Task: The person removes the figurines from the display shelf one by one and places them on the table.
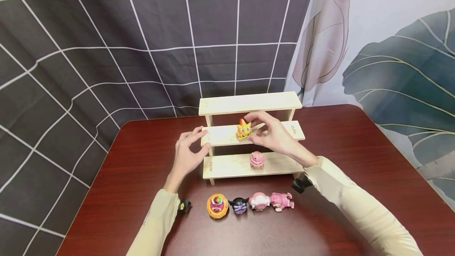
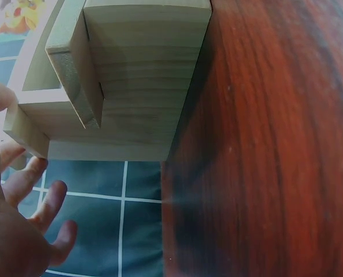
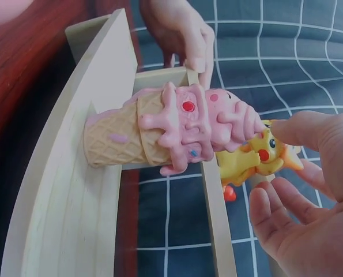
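A three-tier wooden display shelf stands on the table. My left hand grips the left end of its middle board, thumb at the front edge and fingers spread toward the back. On that board stands a yellow cat-like toy figure with pointed ears and a red tip. My right hand is around the figure's right side, its thumb and fingers apart and fingertips close to the figure's head. A pink ice-cream-cone toy stands upright on the bottom board, below the yellow figure.
In front of the shelf lies a row of toys: a round orange one with a strawberry, a black-and-purple figure, a pink-and-white figure and a pink bear-like figure. A dark checked curtain hangs behind the table.
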The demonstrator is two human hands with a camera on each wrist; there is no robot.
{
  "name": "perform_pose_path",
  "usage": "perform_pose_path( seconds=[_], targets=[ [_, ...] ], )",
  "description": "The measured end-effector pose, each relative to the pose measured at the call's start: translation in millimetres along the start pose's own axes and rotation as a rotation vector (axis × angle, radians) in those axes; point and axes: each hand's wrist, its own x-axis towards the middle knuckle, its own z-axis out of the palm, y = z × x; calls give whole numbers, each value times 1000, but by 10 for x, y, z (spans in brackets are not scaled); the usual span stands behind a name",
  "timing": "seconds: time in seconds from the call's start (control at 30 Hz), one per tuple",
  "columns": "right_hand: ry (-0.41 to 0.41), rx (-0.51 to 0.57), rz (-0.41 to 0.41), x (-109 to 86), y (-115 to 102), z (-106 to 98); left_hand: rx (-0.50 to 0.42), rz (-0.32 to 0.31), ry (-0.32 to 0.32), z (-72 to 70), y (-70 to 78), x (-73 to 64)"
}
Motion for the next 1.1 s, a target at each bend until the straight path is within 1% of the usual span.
perform_pose_path(
  seconds=[0.27, 0.47, 0.8, 1.1],
  targets=[
    [-9, 3, -4, 24, 28, 36, 5, -2, -4, -1, -9, 1],
    [-21, 2, 9, 45, 40, 39, 1, 3, -4, -1, -8, 0],
    [-37, -2, -5, 64, 63, 47, 8, -2, -4, 4, -6, -2],
    [-39, -3, 6, 52, 35, 33, 12, 0, -4, 1, -1, -4]
  ],
)
